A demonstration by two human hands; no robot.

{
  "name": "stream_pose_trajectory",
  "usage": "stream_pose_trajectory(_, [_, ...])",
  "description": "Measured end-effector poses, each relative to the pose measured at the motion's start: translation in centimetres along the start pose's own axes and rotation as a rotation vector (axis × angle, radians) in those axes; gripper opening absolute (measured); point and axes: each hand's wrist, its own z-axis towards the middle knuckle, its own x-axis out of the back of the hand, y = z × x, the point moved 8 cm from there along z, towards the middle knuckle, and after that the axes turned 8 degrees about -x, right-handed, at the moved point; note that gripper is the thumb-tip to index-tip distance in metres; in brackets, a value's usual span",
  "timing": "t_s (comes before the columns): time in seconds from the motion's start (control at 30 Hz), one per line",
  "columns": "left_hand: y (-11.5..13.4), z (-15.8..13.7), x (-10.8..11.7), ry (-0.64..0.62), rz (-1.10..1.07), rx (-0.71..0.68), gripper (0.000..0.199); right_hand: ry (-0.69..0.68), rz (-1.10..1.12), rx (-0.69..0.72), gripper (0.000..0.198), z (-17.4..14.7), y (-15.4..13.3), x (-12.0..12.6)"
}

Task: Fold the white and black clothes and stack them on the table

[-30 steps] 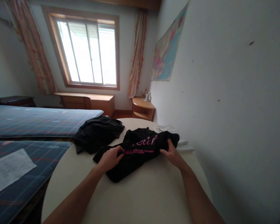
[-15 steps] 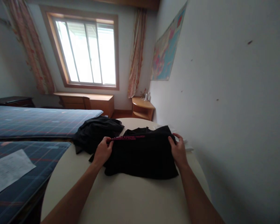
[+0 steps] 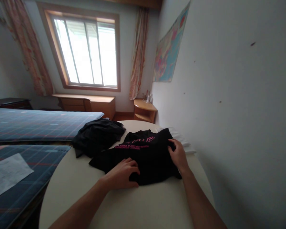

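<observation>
A black T-shirt (image 3: 147,162) with pink lettering lies on a round cream table (image 3: 143,210), its sleeve spread toward the left. My left hand (image 3: 125,173) rests at the shirt's near edge, thumb and fingers apart, cloth showing between them. At the shirt's right side, my right hand (image 3: 178,156) touches the cloth with bent fingers and a gap between thumb and fingertips. Part of that edge is hidden by the hand. Behind and left of the shirt sits a crumpled dark garment (image 3: 97,136), touched by neither hand.
White folded items (image 3: 186,146) lie at the table's right rear, near the wall (image 3: 240,133). Beds with plaid mattresses (image 3: 43,124) stand on the left, one bearing a paper sheet (image 3: 10,175). A corner shelf (image 3: 144,108) and a desk (image 3: 97,103) are beyond.
My left hand has let go of the shirt's upper left part and moved down to its near edge. The cloth has dropped flatter, showing more pink lettering. My right hand has shifted slightly left.
</observation>
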Motion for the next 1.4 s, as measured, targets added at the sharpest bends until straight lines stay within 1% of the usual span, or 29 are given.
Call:
stream_pose_trajectory(0.07, [0.0,0.3,-0.2,0.014,0.016,-0.009,0.02,0.054,-0.047,0.022,0.034,0.0,-0.7,0.6])
stream_pose_trajectory(0.13, [-0.4,0.6,-0.3,0.039,0.027,-0.003,0.013,0.089,-0.084,0.017,0.029,0.0,-1.5,1.1])
stream_pose_trajectory(0.17, [-0.7,0.7,-0.3,0.055,0.026,0.013,0.012,0.075,-0.084,0.003,0.028,-0.1,-2.0,1.2])
stream_pose_trajectory(0.2, [-1.2,0.7,-0.4,0.073,0.021,0.042,0.013,0.031,-0.069,-0.013,0.027,-0.2,-2.7,1.1])
stream_pose_trajectory(0.23, [-1.8,0.7,-0.4,0.094,0.016,0.083,0.015,-0.046,-0.043,-0.024,0.027,-0.4,-3.4,0.8])
stream_pose_trajectory(0.27, [-2.4,0.7,-0.5,0.116,0.011,0.131,0.017,-0.155,-0.011,-0.026,0.027,-0.8,-4.4,0.1])
stream_pose_trajectory(0.33, [-3.6,0.5,-0.6,0.146,0.002,0.22,0.022,-0.436,0.042,0.028,0.026,-2.3,-6.7,-1.6])
stream_pose_trajectory(0.4, [-4.2,0.4,-0.7,0.162,-0.009,0.264,0.025,-0.69,0.067,0.101,0.026,-4.4,-8.8,-3.1])
stream_pose_trajectory(0.43, [-4.3,0.4,-0.8,0.168,-0.018,0.269,0.026,-0.777,0.063,0.13,0.03,-5.5,-9.3,-3.6])
stream_pose_trajectory(0.5, [-4.3,0.5,-0.8,0.178,-0.036,0.265,0.027,-0.861,0.02,0.154,0.041,-7.1,-9.4,-4.2])
stream_pose_trajectory(0.53, [-4.3,0.6,-0.8,0.182,-0.041,0.262,0.028,-0.868,-0.012,0.148,0.041,-7.7,-9.0,-4.5])
stream_pose_trajectory(0.6, [-4.2,0.6,-0.8,0.183,-0.039,0.268,0.029,-0.848,-0.056,0.106,0.031,-8.4,-7.6,-4.8])
stream_pose_trajectory(0.67, [-4.2,0.5,-0.7,0.181,-0.028,0.278,0.029,-0.798,-0.057,0.053,0.022,-8.9,-6.2,-4.8])
stream_pose_trajectory(0.73, [-3.8,0.2,-0.6,0.176,-0.008,0.27,0.029,-0.746,-0.024,0.02,0.018,-9.3,-5.2,-4.6])
stream_pose_trajectory(0.83, [-2.3,0.1,-0.3,0.139,0.04,0.163,0.028,-0.7,0.021,0.008,0.017,-9.7,-4.5,-4.2])
stream_pose_trajectory(0.9, [-1.0,0.2,-0.2,0.097,0.09,0.08,0.034,-0.684,0.015,0.014,0.019,-9.9,-4.4,-4.0])
stream_pose_trajectory(0.93, [-0.6,0.2,-0.1,0.075,0.122,0.058,0.036,-0.679,0.002,0.02,0.02,-9.9,-4.4,-3.9])
stream_pose_trajectory(1.0, [-0.2,0.3,0.1,0.04,0.197,0.07,0.036,-0.665,-0.032,0.027,0.023,-9.8,-4.4,-3.7])
stream_pose_trajectory(1.13, [-0.9,-0.4,1.1,-0.017,0.313,0.155,0.044,-0.641,-0.096,0.013,0.028,-9.4,-4.2,-2.9])
stream_pose_trajectory(1.23, [-1.8,-1.9,2.5,-0.037,0.344,0.157,0.046,-0.631,-0.157,0.002,0.031,-8.7,-3.7,-1.6])
stream_pose_trajectory(1.3, [-2.6,-3.2,3.8,-0.02,0.345,0.156,0.045,-0.601,-0.202,-0.012,0.033,-8.0,-2.9,-0.3])
stream_pose_trajectory(1.4, [-4.1,-5.1,5.9,0.052,0.309,0.197,0.045,-0.538,-0.217,-0.029,0.036,-6.6,-2.0,2.3])
